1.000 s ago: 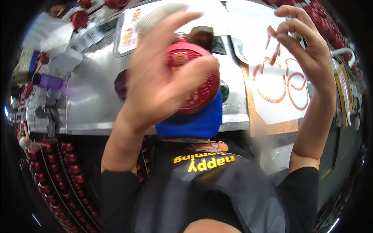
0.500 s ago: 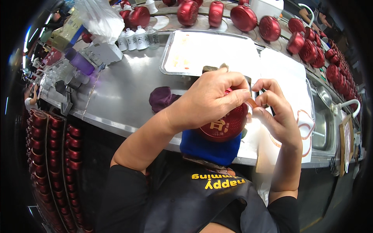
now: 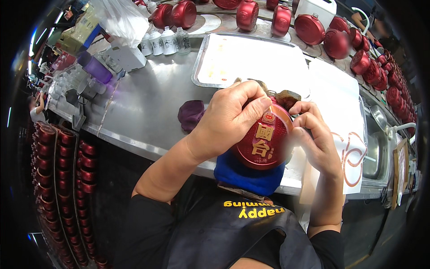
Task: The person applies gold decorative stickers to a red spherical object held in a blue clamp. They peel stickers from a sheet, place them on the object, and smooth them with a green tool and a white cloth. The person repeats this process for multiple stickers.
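Note:
A round, flat red bottle [image 3: 251, 150] with raised gold characters stands propped on a folded blue cloth [image 3: 248, 172], its neck away from me. Along its upper right edge curves a thin copper-coloured strip [image 3: 283, 113]. My left hand [image 3: 233, 110] is closed in a pinch at the strip's upper end, thumb against the bottle's shoulder. At the bottle's right edge, my right hand [image 3: 316, 139] pinches with bent fingers near the strip's other end; its fingertips are partly blurred. Dark brown lumps [image 3: 287, 97] sit behind the bottle's neck. To the left lies a crumpled purple cloth [image 3: 191, 115].
A white-lined metal tray [image 3: 197, 71] lies beyond my hands. White sheets with copper-coloured loops [image 3: 354, 161] are at right, beside a sink [image 3: 376, 154]. Small labelled bottles [image 3: 168, 42] stand at back left. Red bottles [image 3: 309, 29] line a conveyor behind; racks [image 3: 65, 179] hold more.
The strip was held up over the bottle between my hands; it now lies along the bottle's edge. My hands have drawn slightly apart, uncovering the bottle's front. The view has shifted slightly.

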The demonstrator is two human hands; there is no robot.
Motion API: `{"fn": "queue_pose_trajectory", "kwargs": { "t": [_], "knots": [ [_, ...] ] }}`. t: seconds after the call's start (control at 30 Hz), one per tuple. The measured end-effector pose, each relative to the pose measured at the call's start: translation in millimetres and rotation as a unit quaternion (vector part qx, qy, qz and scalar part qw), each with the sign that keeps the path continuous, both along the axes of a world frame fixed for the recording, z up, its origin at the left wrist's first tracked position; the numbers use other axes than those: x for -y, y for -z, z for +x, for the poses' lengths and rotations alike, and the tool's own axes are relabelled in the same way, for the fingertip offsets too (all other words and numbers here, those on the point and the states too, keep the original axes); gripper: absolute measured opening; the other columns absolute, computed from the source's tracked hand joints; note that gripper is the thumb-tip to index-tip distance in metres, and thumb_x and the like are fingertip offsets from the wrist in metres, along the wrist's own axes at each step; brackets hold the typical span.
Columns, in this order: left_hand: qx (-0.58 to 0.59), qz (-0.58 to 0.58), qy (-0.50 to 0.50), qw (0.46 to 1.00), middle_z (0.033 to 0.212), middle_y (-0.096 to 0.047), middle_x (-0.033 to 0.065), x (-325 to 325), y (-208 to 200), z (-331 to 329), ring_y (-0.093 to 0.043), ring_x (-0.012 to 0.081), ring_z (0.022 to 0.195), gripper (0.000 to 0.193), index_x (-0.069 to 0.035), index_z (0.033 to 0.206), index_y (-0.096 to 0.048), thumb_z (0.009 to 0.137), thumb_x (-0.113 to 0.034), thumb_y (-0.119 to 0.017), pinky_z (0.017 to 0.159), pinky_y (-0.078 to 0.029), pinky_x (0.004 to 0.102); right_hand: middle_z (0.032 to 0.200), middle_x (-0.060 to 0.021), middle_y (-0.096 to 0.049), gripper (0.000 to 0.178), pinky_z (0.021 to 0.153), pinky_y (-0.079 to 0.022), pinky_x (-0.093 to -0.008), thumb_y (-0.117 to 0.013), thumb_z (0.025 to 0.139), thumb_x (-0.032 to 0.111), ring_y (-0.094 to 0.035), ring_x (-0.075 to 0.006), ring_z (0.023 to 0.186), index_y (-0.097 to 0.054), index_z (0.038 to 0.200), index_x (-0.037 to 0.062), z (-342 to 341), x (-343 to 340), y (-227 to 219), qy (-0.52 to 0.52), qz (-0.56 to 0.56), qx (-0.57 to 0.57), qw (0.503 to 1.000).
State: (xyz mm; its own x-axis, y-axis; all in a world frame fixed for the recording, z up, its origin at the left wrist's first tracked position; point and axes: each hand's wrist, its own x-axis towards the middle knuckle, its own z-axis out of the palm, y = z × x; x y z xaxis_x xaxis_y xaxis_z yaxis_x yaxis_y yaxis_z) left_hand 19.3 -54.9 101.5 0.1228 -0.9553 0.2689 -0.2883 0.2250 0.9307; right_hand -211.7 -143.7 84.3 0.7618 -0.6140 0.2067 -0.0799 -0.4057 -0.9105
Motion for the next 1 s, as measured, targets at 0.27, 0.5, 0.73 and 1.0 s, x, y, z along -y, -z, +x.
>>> {"fn": "queue_pose_trajectory", "kwargs": {
  "t": [0.27,0.5,0.73,1.0],
  "knots": [
    [0.033,-0.001,-0.020,0.999,0.084,-0.066,0.0168,-3,5,1,-0.062,0.0272,0.075,0.022,0.003,0.093,-0.064,0.100,-0.018,-0.066,0.072,-0.050,0.0373,0.120,-0.0096,-0.050,0.014,0.083,-0.047,-0.0284,-0.067,0.099,0.015,-0.053,-0.0144,0.098,-0.058,0.095,0.0044,1,8,4,-0.007,-0.079,0.013,0.997],
    [0.094,-0.060,0.024,0.993,0.079,-0.065,0.0161,3,2,-10,-0.061,0.0285,0.073,0.021,0.002,0.093,-0.066,0.099,-0.019,-0.067,0.069,-0.049,0.0373,0.119,-0.0070,-0.054,0.012,0.080,-0.045,-0.0255,-0.064,0.101,0.014,-0.053,-0.0106,0.096,-0.062,0.096,0.0040,-36,28,7,0.069,0.003,0.068,0.995],
    [0.056,-0.023,0.010,0.998,0.081,-0.064,0.0114,10,16,-12,-0.061,0.0210,0.074,0.016,0.001,0.095,-0.066,0.097,-0.015,-0.068,0.069,-0.050,0.0329,0.091,0.0018,-0.059,0.031,0.068,-0.043,-0.0254,-0.064,0.100,0.036,-0.051,-0.0073,0.082,-0.066,0.105,0.0054,-93,192,38,0.285,0.054,-0.185,0.939],
    [0.020,0.024,-0.083,0.996,0.082,-0.062,0.0062,-8,17,6,-0.057,0.0117,0.073,0.015,0.001,0.093,-0.066,0.099,-0.012,-0.067,0.069,-0.047,0.0277,0.120,-0.0192,-0.063,0.031,0.097,-0.050,-0.0491,-0.067,0.093,0.031,-0.056,-0.0409,0.119,-0.073,0.101,0.0015,-83,255,145,0.404,-0.241,-0.437,0.767]
  ]
}}
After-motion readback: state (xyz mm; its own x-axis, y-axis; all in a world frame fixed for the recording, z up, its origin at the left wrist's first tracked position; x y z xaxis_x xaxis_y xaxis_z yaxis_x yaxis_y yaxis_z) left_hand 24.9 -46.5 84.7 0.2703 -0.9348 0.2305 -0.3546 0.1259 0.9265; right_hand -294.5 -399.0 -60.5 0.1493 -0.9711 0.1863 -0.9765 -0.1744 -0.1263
